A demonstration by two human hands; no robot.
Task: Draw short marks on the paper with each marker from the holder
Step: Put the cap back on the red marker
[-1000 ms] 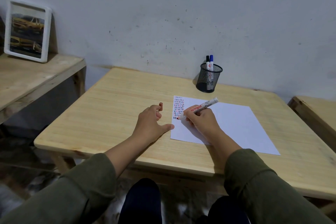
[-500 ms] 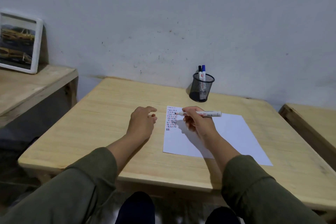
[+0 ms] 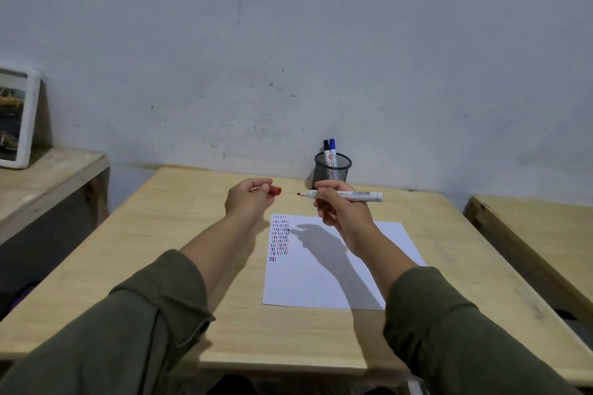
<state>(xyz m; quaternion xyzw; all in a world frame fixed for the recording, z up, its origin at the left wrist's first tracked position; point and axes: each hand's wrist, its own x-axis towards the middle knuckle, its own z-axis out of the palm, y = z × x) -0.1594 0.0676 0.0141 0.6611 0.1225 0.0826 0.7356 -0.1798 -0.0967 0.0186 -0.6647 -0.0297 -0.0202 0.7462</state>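
- Marker, red: head view. White barrel, uncapped, lying level in the air above the far end of the table, its red tip pointing to the person's left. Held near the tip end by the right hand; the fingers are curled round the barrel from below and the thumb lies on its near side. The rear half of the barrel juts out past the fingers to the right.
- Barrel label: dark print on the rear half, too small to read.
- Cap, red: pinched in the left hand, whose fingers are curled in; only the cap's open end shows past the fingertips, facing the marker tip. Cap and tip are near each other but apart.
- Paper: white sheet flat on the table, below and nearer than both hands. Its far left corner carries a block of short marks in rows, red, blue and dark. The shadow of the right arm falls across the sheet.
- Holder: black mesh cup at the far edge of the table by the wall, just beyond the right hand. Two markers stand upright in it, one with a black cap, one with a blue cap, side by side.
- Table: pale wood.
- Sleeves: olive green, pushed up the forearms.
- Framed picture: white frame, leaning on the wall on a side bench at left; partly cut by the edge.
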